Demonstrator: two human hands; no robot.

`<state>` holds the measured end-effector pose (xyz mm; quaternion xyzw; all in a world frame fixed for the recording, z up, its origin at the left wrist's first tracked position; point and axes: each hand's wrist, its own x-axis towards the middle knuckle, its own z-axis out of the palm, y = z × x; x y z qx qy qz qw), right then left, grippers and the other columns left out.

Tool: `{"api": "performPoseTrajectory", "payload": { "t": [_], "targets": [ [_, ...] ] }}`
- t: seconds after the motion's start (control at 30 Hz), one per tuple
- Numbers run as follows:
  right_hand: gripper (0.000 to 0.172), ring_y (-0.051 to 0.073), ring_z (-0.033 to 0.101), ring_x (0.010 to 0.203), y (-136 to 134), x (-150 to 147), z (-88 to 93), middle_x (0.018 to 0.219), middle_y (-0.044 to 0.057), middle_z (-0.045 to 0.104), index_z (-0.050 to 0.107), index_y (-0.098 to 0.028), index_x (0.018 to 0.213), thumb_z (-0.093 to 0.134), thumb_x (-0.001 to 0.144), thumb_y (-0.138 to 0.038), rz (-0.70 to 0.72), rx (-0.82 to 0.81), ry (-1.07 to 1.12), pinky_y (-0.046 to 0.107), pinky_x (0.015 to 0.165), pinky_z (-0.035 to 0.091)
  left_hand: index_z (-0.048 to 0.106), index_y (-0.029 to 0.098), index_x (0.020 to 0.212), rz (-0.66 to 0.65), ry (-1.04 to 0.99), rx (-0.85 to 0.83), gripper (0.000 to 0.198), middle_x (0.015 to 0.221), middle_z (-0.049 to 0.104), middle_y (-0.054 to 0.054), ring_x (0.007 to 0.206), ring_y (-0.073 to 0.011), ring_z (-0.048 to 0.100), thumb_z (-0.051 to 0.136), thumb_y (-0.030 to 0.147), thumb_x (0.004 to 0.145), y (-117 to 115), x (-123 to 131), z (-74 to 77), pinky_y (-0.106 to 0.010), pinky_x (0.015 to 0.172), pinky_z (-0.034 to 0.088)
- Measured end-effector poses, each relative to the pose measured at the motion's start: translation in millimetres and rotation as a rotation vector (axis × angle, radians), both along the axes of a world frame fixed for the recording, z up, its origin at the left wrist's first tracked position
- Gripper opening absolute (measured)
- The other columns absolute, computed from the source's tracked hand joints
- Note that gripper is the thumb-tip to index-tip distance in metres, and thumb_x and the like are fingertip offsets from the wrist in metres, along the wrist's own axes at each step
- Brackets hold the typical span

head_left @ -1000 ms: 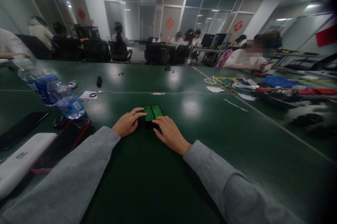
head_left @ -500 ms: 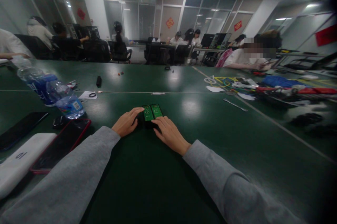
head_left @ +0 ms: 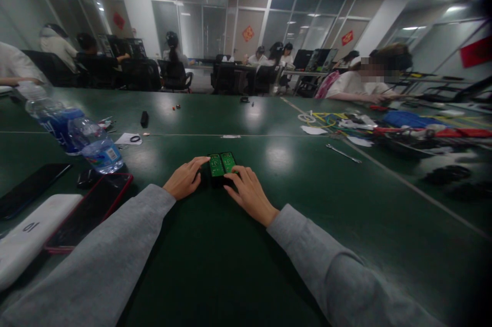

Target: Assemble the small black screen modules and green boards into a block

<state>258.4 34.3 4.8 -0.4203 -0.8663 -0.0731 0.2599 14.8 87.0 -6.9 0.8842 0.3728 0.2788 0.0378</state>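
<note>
Two small green circuit boards (head_left: 222,163) lie side by side in a black holder on the dark green table (head_left: 246,265), straight ahead of me. My left hand (head_left: 185,179) rests at the holder's left edge, fingers curled round its side. From the right, my right hand (head_left: 249,192) lies against the holder, fingers stretched over its near right corner and touching the right board. Both arms wear grey sleeves.
To my left are two water bottles (head_left: 92,143), a red-cased phone (head_left: 90,210), a black phone (head_left: 31,188) and a white box (head_left: 26,237). A wrench (head_left: 343,153), cables and parts (head_left: 384,129) lie at right. A seated person (head_left: 365,83) works at far right; others sit behind.
My right hand has slid slightly forward and right along the holder's edge. My left hand and the boards stay where they were.
</note>
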Motion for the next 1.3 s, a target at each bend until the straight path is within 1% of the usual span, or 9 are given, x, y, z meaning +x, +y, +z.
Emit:
{"api": "performPoseTrajectory", "payload": {
  "t": [0.13, 0.3, 0.43, 0.5, 0.57, 0.67, 0.77, 1.0, 1.3],
  "targets": [
    [0.031, 0.026, 0.045, 0.105, -0.3, -0.1, 1.2, 0.119, 0.011, 0.045, 0.05, -0.019, 0.119, 0.055, 0.09, -0.026, -0.029, 0.003, 0.001, 0.041, 0.085, 0.045, 0.026, 0.021, 0.138, 0.016, 0.007, -0.013, 0.059, 0.132, 0.047, -0.011, 0.107, -0.0209, 0.056, 0.045, 0.011, 0.083, -0.8, 0.3, 0.1, -0.041, 0.092, 0.048],
    [0.028, 0.025, 0.046, 0.104, 0.4, -0.2, 0.2, 0.117, 0.01, 0.047, 0.05, -0.021, 0.118, 0.053, 0.091, -0.027, -0.007, 0.007, 0.006, 0.041, 0.084, 0.045, 0.026, 0.023, 0.138, 0.005, -0.004, -0.005, 0.059, 0.134, 0.045, -0.01, 0.107, -0.0209, 0.056, 0.045, 0.01, 0.083, 0.9, 0.5, -2.1, -0.043, 0.094, 0.047],
    [0.045, 0.028, 0.044, 0.107, 3.6, 2.1, -3.9, 0.121, 0.012, 0.046, 0.037, -0.021, 0.132, 0.052, 0.092, -0.031, -0.076, 0.044, 0.105, 0.045, 0.087, 0.044, 0.026, 0.024, 0.138, -0.01, -0.013, 0.002, 0.061, 0.133, 0.046, -0.01, 0.103, -0.0207, 0.058, 0.045, 0.01, 0.082, 3.1, -0.8, -4.2, -0.044, 0.091, 0.048],
    [0.057, 0.029, 0.042, 0.112, 5.4, 3.4, -5.4, 0.127, 0.013, 0.042, 0.028, -0.022, 0.139, 0.054, 0.09, -0.036, -0.103, 0.043, 0.156, 0.048, 0.09, 0.044, 0.026, 0.024, 0.138, -0.005, -0.005, -0.004, 0.061, 0.133, 0.046, -0.01, 0.101, -0.0206, 0.059, 0.046, 0.011, 0.082, 3.3, -1.3, -4.3, -0.044, 0.089, 0.049],
    [0.062, 0.031, 0.038, 0.119, 6.5, 3.7, -5.7, 0.134, 0.013, 0.035, 0.025, -0.027, 0.141, 0.057, 0.089, -0.039, -0.097, 0.022, 0.145, 0.051, 0.092, 0.043, 0.026, 0.024, 0.138, 0.003, 0.002, -0.009, 0.061, 0.134, 0.046, -0.01, 0.101, -0.0206, 0.059, 0.046, 0.011, 0.082, 2.9, -1.3, -4.0, -0.043, 0.089, 0.049],
    [0.057, 0.033, 0.029, 0.128, 6.1, 2.5, -4.1, 0.143, 0.009, 0.024, 0.034, -0.033, 0.137, 0.06, 0.087, -0.037, -0.057, 0.008, 0.039, 0.053, 0.098, 0.039, 0.027, 0.023, 0.138, -0.003, 0.005, -0.005, 0.06, 0.134, 0.045, -0.01, 0.103, -0.0207, 0.058, 0.045, 0.011, 0.082, 2.4, -0.7, -3.4, -0.043, 0.091, 0.048],
    [0.053, 0.033, 0.024, 0.131, 4.2, 1.0, -1.9, 0.145, 0.008, 0.022, 0.039, -0.033, 0.134, 0.062, 0.086, -0.035, -0.026, 0.022, -0.027, 0.053, 0.102, 0.036, 0.027, 0.023, 0.138, -0.012, -0.001, 0.005, 0.06, 0.135, 0.044, -0.011, 0.106, -0.0209, 0.057, 0.045, 0.01, 0.082, 2.0, -0.1, -2.9, -0.043, 0.093, 0.047],
    [0.031, 0.028, 0.036, 0.122, 3.1, 2.3, -0.7, 0.131, 0.009, 0.039, 0.05, -0.025, 0.12, 0.055, 0.09, -0.033, -0.075, 0.031, 0.056, 0.047, 0.096, 0.041, 0.028, 0.023, 0.137, -0.004, 0.014, -0.004, 0.058, 0.136, 0.044, -0.011, 0.103, -0.0206, 0.058, 0.045, 0.011, 0.083, 1.2, -0.7, -1.8, -0.044, 0.091, 0.048],
    [0.031, 0.026, 0.036, 0.122, 6.2, 2.9, -3.3, 0.131, 0.007, 0.042, 0.053, -0.025, 0.12, 0.056, 0.09, -0.032, -0.075, 0.012, 0.023, 0.044, 0.096, 0.04, 0.027, 0.024, 0.138, 0.009, 0.028, -0.017, 0.059, 0.137, 0.043, -0.009, 0.108, -0.0219, 0.056, 0.045, 0.011, 0.083, 1.9, -0.8, -2.5, -0.043, 0.093, 0.048]
  ]
}}
